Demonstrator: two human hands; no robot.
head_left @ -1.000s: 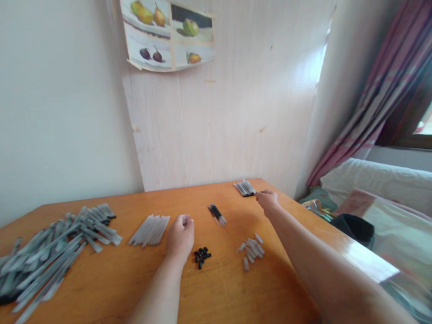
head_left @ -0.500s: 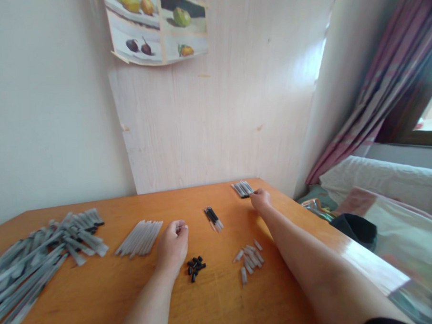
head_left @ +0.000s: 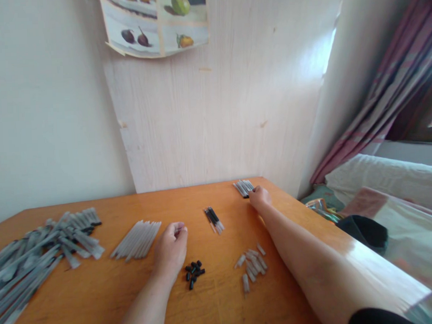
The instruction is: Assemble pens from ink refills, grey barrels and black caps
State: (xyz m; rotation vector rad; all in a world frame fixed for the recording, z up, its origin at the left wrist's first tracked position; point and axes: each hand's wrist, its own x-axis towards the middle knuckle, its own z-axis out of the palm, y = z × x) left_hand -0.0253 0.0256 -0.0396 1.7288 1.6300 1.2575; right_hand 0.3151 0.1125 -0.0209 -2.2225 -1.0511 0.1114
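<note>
My right hand (head_left: pixel 259 197) reaches to the far right of the table, its fingers pinched on a pen at the right end of a row of pens (head_left: pixel 243 187). The hand covers part of that pen. My left hand (head_left: pixel 172 245) rests closed over the table, thumb against curled fingers; what it may hold is hidden. Left of it lies a row of clear pen barrels (head_left: pixel 137 239). Just in front are several small black plugs (head_left: pixel 194 272). Between the hands lie slim black ink refills (head_left: pixel 213 218). Clear pen caps (head_left: pixel 254 263) are scattered nearer me on the right.
A large heap of bagged pen-like pieces (head_left: pixel 51 245) covers the left of the orange wooden table (head_left: pixel 222 305). Behind stands a pale board (head_left: pixel 200 129) with a fruit picture (head_left: pixel 142 26). Beyond the right edge are a dark bag (head_left: pixel 364 233) and a bed (head_left: pixel 410 187).
The view has shifted slightly. My right hand stays at the row of pens, its fingers a little closer over the right end. My left hand has hardly moved.
</note>
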